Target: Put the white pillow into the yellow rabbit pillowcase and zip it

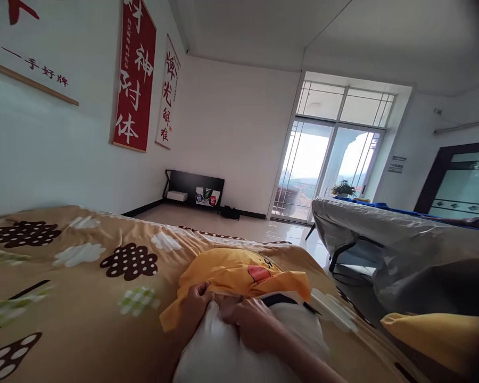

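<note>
A white pillow [219, 351] lies on the tan patterned bedspread [83, 276] in front of me, partly inside a yellow pillowcase [239, 274] with a duck face. My left hand [193, 306] pinches the yellow pillowcase's edge at the pillow's left side. Just to the right, my right hand [251, 322] rests on the white pillow with its fingers curled at the same edge of the case. Both hands touch at the fingertips.
A second yellow cushion [443, 335] lies at the lower right. A grey-covered folding bed [403, 239] stands to the right. Glossy floor leads to a glass balcony door [327, 170]. Red and white scrolls [134, 74] hang on the left wall.
</note>
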Demonstrator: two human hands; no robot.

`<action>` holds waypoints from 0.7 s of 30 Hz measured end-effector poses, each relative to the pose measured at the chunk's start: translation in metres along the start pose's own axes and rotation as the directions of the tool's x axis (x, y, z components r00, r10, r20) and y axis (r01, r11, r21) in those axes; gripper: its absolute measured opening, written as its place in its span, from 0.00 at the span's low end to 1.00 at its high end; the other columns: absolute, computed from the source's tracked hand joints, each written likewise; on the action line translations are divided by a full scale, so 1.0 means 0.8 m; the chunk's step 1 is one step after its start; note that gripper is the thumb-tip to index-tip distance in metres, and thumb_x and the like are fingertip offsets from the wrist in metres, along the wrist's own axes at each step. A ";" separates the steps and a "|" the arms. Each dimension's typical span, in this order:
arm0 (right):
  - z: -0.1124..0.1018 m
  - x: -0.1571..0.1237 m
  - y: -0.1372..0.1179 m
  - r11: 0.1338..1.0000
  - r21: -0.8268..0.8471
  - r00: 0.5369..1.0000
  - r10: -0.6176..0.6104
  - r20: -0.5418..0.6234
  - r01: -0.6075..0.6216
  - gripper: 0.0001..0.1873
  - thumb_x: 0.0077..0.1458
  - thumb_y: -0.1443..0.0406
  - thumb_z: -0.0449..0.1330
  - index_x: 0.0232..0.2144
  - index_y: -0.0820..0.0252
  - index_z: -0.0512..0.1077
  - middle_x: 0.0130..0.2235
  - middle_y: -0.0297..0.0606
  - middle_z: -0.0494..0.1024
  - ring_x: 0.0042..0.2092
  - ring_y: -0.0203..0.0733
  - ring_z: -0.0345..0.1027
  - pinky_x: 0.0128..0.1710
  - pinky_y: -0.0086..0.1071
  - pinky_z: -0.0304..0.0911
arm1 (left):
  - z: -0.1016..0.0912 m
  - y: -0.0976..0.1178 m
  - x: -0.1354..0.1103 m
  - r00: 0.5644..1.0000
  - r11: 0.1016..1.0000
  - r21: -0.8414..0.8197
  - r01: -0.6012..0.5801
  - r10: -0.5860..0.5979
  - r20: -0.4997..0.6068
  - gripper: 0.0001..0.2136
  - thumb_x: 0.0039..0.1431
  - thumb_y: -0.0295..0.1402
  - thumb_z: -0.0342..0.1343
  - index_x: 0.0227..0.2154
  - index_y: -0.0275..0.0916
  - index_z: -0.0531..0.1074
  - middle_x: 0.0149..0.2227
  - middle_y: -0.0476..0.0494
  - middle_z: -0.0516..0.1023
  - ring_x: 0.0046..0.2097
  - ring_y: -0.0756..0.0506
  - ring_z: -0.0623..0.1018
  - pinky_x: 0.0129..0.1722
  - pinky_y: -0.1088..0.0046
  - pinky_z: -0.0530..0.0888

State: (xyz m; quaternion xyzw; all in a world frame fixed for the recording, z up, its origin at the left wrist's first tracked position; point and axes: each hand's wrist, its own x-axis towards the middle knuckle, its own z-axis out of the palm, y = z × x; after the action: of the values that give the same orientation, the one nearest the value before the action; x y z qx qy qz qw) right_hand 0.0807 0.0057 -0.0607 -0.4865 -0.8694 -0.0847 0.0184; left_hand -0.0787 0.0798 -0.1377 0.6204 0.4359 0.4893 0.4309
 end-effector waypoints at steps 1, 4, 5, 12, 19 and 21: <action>0.002 -0.001 0.003 0.999 0.035 1.000 0.011 0.000 -0.011 0.16 0.37 0.73 0.55 0.26 0.50 0.77 0.29 0.31 0.79 0.32 0.38 0.69 0.28 0.27 0.49 | 0.001 0.006 -0.004 1.000 1.000 -0.015 -0.019 0.019 0.001 0.05 0.47 0.30 0.46 0.26 0.38 0.66 0.29 0.47 0.74 0.33 0.49 0.73 0.35 0.75 0.71; 0.001 -0.008 0.023 0.986 0.152 0.998 0.062 -0.008 -0.060 0.23 0.40 0.73 0.53 0.34 0.44 0.78 0.34 0.30 0.81 0.37 0.39 0.71 0.33 0.27 0.54 | 0.002 0.031 -0.022 0.996 0.994 0.086 -0.065 0.059 0.071 0.08 0.48 0.36 0.46 0.27 0.38 0.67 0.30 0.47 0.73 0.36 0.47 0.73 0.37 0.74 0.70; 0.001 -0.012 0.030 0.980 0.181 0.996 0.082 -0.018 -0.078 0.25 0.41 0.73 0.53 0.36 0.43 0.78 0.36 0.30 0.81 0.39 0.40 0.72 0.35 0.27 0.56 | 0.000 0.042 -0.030 0.993 0.985 0.164 -0.057 0.039 0.112 0.12 0.48 0.38 0.48 0.32 0.37 0.70 0.33 0.45 0.75 0.39 0.45 0.73 0.40 0.73 0.70; 0.009 -0.036 0.052 0.929 0.259 0.951 0.296 -0.092 -0.265 0.22 0.48 0.72 0.52 0.38 0.47 0.80 0.40 0.35 0.81 0.44 0.42 0.73 0.43 0.30 0.60 | 0.002 0.087 -0.075 0.949 0.764 0.618 -0.185 -0.024 0.313 0.32 0.49 0.38 0.57 0.59 0.38 0.63 0.60 0.40 0.66 0.61 0.39 0.64 0.58 0.68 0.62; 0.015 -0.094 0.036 0.878 0.194 0.822 0.477 -0.310 -0.437 0.16 0.60 0.56 0.52 0.41 0.51 0.77 0.44 0.37 0.80 0.44 0.44 0.74 0.43 0.34 0.64 | 0.051 0.061 -0.086 0.960 0.614 0.739 -0.278 0.149 0.237 0.24 0.58 0.22 0.39 0.52 0.40 0.71 0.49 0.38 0.75 0.53 0.37 0.69 0.54 0.55 0.62; 0.016 -0.125 0.037 0.892 0.068 0.778 0.424 -0.464 -0.447 0.19 0.60 0.51 0.51 0.44 0.50 0.76 0.46 0.39 0.78 0.46 0.46 0.73 0.41 0.35 0.66 | 0.053 0.056 -0.083 0.957 0.654 0.699 -0.289 0.172 0.235 0.23 0.58 0.23 0.39 0.52 0.40 0.72 0.48 0.39 0.76 0.52 0.39 0.71 0.53 0.59 0.64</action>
State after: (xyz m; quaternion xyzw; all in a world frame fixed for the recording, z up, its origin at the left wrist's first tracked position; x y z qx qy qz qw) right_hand 0.1593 -0.0613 -0.0808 -0.6395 -0.7006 -0.2125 0.2346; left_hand -0.0413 0.0002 -0.1164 0.8246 0.4781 0.2798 0.1149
